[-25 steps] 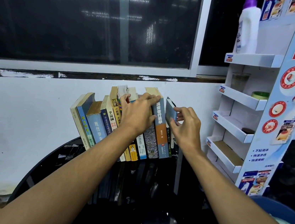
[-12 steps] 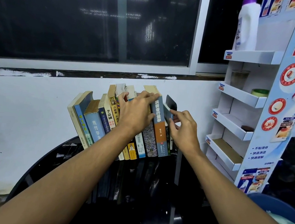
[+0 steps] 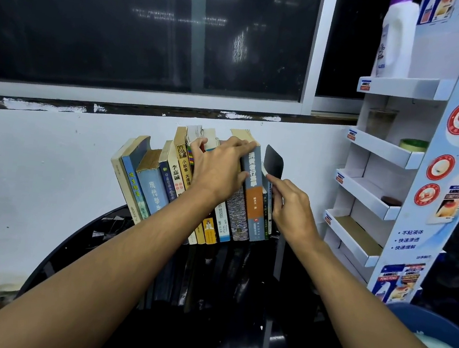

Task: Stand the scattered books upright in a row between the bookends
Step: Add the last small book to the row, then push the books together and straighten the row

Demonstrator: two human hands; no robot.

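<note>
Books (image 3: 164, 177) stand spine-out in one row at the back of the black desk (image 3: 232, 333), against the white wall.

Left hand (image 3: 217, 169): fingers (image 3: 239, 146) spread flat across the tops of the middle and right-hand volumes, thumb by a pale page block. Judged a steadying press, so the row does not fan out while its end is closed.

Right hand (image 3: 290, 207): fingers (image 3: 275, 182) curled round the front edge of the black bookend (image 3: 274, 162), just below its rounded plate, touching the thin end volumes. Judged to push it leftward and pack the row.

Leftmost volumes lean, tops to the left. No left bookend in view; cannot tell what stops them. Every book in view is in the row; squaring not yet done.

Containers: cardboard display rack (image 3: 384, 152) at right, open trays. White bottle (image 3: 397, 35) on the top tray; clear cup (image 3: 382, 123) and green tape roll (image 3: 413, 144) in the second; a small dark item in the third. Blue bin (image 3: 422, 316), lower right, holds something pale and blurred.
</note>
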